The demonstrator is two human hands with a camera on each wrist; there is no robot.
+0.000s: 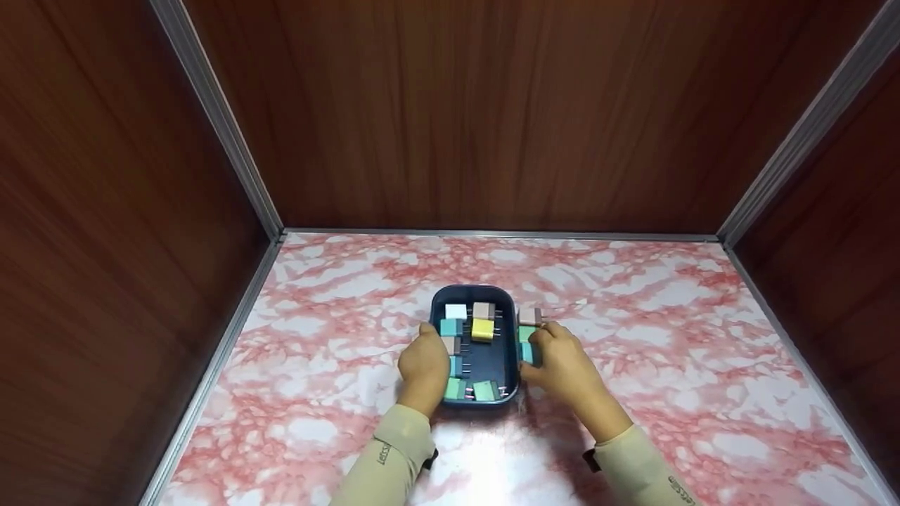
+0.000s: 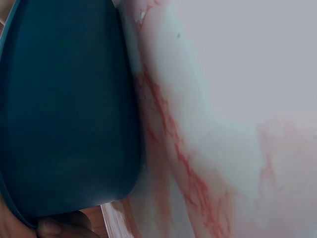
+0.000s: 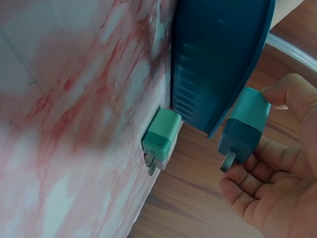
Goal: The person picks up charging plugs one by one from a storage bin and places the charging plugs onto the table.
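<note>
Fingertips and thumb of the right hand (image 1: 568, 369) pinch a teal plug (image 3: 251, 110), its long axis crosswise to the blue box (image 1: 490, 362) just left of it, prongs turned away; the box's right wall stands between. Beyond, on the table (image 1: 337, 344), lie a green plug (image 3: 161, 131) and a pink plug (image 1: 529, 316); the left hand (image 1: 425, 362) grips the box's left side.

Fingers (image 3: 280, 152) gripping teal plug (image 3: 250, 109), blue bin (image 3: 218, 49)
</note>
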